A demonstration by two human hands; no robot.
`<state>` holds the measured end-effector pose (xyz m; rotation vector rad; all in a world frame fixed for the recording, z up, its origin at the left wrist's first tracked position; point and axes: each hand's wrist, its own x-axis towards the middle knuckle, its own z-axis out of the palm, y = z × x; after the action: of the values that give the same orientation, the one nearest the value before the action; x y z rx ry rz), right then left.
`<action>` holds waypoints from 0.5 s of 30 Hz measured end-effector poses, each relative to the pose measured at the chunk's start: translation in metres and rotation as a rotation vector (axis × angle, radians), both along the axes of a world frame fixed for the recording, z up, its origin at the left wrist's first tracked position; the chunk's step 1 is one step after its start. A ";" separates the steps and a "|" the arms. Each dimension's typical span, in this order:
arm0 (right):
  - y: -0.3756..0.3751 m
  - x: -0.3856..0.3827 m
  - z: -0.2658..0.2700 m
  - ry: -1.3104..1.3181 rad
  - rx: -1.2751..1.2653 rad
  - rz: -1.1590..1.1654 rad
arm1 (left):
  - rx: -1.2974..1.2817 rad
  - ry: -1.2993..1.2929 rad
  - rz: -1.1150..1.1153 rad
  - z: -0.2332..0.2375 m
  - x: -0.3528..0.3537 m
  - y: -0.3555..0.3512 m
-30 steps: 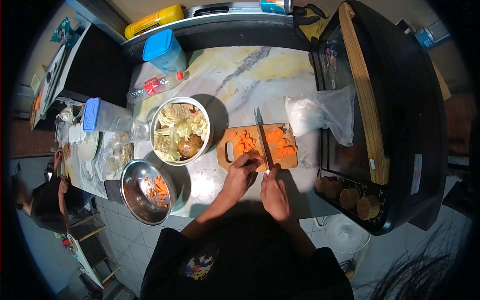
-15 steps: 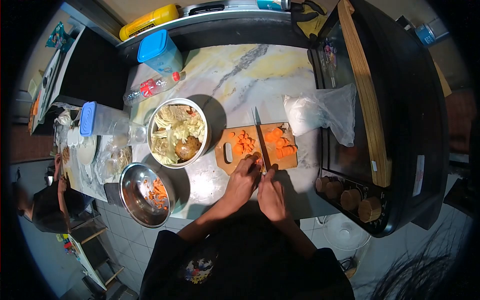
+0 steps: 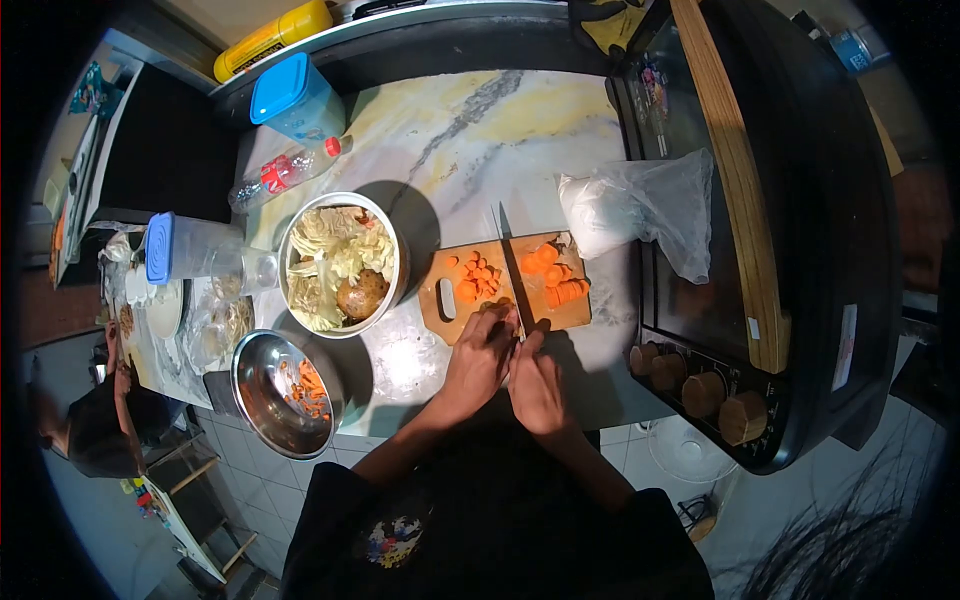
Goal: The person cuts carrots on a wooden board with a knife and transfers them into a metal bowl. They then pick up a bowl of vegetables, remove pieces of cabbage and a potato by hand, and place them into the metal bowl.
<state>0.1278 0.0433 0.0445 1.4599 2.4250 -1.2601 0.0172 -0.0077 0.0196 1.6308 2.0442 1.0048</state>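
Observation:
A wooden cutting board (image 3: 430,285) lies on the marble counter with orange carrot pieces on both sides of a knife (image 3: 513,268). My right hand (image 3: 538,388) is closed around the knife's handle, its long blade pointing away from me across the board. Close against the blade, my left hand (image 3: 478,362) has its fingers bent down at the board's near edge. A bit of orange shows by those fingertips, but they mostly hide what they press on. Small carrot chunks (image 3: 478,282) lie left of the blade; carrot slices (image 3: 545,260) lie right of it.
A white tub (image 3: 397,285) of cabbage and a potato stands left of the board, near a steel bowl (image 3: 243,385) holding carrot bits. A bag of white powder (image 3: 600,215) sits beside the black oven (image 3: 820,250). Another person (image 3: 100,430) is at far left.
The whole view has shifted slightly, so the counter items appear a little further left and up. Both hands keep nearly the same pose at the knife and board.

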 end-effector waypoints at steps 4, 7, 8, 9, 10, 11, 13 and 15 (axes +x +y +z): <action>0.000 -0.001 -0.008 -0.042 -0.021 -0.023 | 0.006 0.000 0.006 -0.004 0.000 -0.001; 0.000 0.000 -0.014 -0.075 -0.047 -0.028 | 0.006 -0.025 0.009 -0.005 0.000 0.000; -0.002 0.000 -0.018 -0.067 -0.011 -0.036 | 0.002 -0.029 0.007 -0.006 0.001 0.000; -0.003 -0.001 -0.020 -0.058 0.025 -0.044 | -0.002 -0.045 0.016 -0.008 0.001 -0.001; -0.003 -0.002 -0.020 -0.063 0.023 -0.044 | -0.006 -0.061 0.027 -0.009 0.001 0.000; -0.004 -0.003 -0.020 -0.121 0.053 -0.033 | -0.011 -0.067 0.028 -0.009 0.002 0.000; -0.004 -0.003 -0.026 -0.180 0.081 -0.019 | -0.003 -0.070 0.032 -0.008 0.001 0.000; -0.008 0.001 -0.039 -0.149 0.153 0.020 | -0.012 -0.080 0.036 -0.008 0.000 -0.001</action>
<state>0.1291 0.0349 0.0060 1.5022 2.4768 -0.9430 0.0168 -0.0082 0.0116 1.5281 2.0295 1.0501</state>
